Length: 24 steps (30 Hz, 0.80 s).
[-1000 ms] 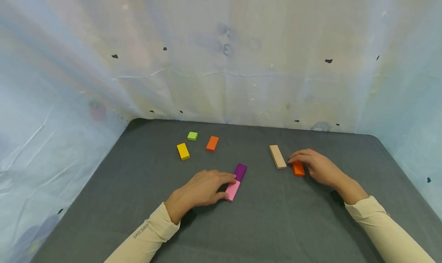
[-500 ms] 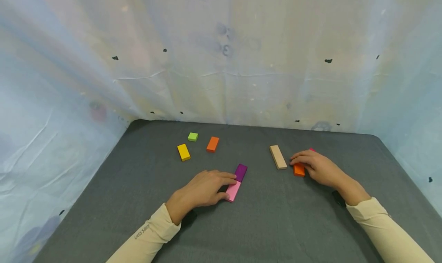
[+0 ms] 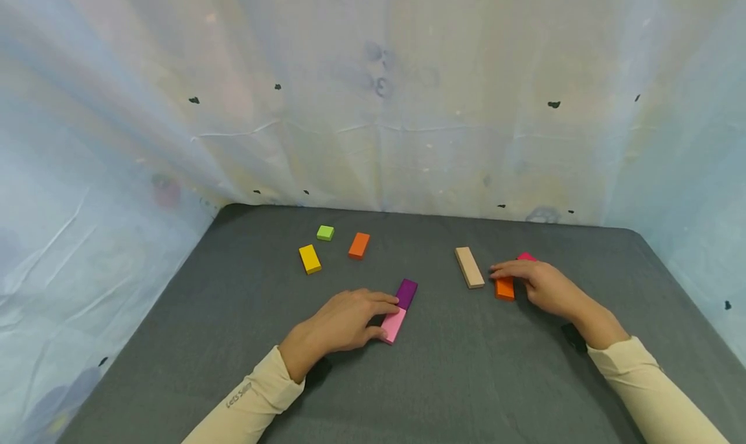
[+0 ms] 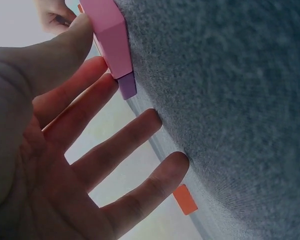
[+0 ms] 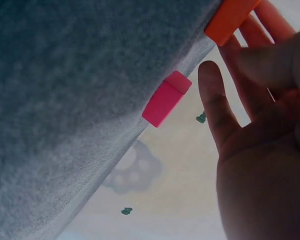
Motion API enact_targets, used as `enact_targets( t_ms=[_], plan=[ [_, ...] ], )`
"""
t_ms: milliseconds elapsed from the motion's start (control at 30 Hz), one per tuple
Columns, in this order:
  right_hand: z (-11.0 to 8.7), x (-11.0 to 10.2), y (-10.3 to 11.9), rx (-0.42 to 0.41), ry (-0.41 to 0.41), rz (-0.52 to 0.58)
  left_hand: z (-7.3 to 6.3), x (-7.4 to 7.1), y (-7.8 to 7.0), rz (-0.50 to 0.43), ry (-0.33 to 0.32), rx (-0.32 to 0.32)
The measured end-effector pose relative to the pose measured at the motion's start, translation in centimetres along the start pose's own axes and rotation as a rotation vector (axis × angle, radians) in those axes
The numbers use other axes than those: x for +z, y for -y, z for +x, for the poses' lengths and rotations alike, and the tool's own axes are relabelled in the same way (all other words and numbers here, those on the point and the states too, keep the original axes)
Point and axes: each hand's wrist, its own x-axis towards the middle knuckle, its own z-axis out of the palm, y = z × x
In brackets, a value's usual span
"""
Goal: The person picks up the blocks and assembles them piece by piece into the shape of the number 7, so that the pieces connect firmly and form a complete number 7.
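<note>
A pink block [image 3: 394, 325] and a purple block [image 3: 406, 293] lie end to end on the dark cloth. My left hand [image 3: 346, 318] rests alongside them, thumb and nearest fingertips touching the pink block and the other fingers spread, as the left wrist view shows. At the right, my right hand [image 3: 548, 285] reaches over an orange block [image 3: 504, 289], its extended fingers lying across the far end. In the right wrist view that thumb stands a little apart from the block. Behind this hand a red-pink block [image 5: 165, 100] shows, partly hidden in the head view.
A plain wooden block [image 3: 469, 267] lies just left of my right hand. Farther back on the left are a yellow block [image 3: 310, 259], a lime green block [image 3: 325, 232] and a second orange block [image 3: 359, 245]. A pale patterned curtain [image 3: 408, 140] borders the cloth.
My right hand has shifted slightly over the orange block and its fingers lie flatter, so more of the red-pink block shows. The left hand and its blocks stay put.
</note>
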Motion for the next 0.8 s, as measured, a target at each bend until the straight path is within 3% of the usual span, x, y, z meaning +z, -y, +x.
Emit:
enact_targets(
  t_ms=[200, 433, 800],
  plan=[
    [0.23, 0.14, -0.01, -0.059, -0.026, -0.005, 0.04, -0.09, -0.06, 0.008, 0.003, -0.012],
    [-0.02, 0.38, 0.22, -0.039, 0.001, -0.004, -0.02, -0.09, -0.21, 0.011, 0.024, -0.010],
    [0.13, 0.57, 0.22, -0.109, -0.039, 0.031, 0.07, -0.15, -0.28, 0.016, 0.020, -0.008]
  ],
)
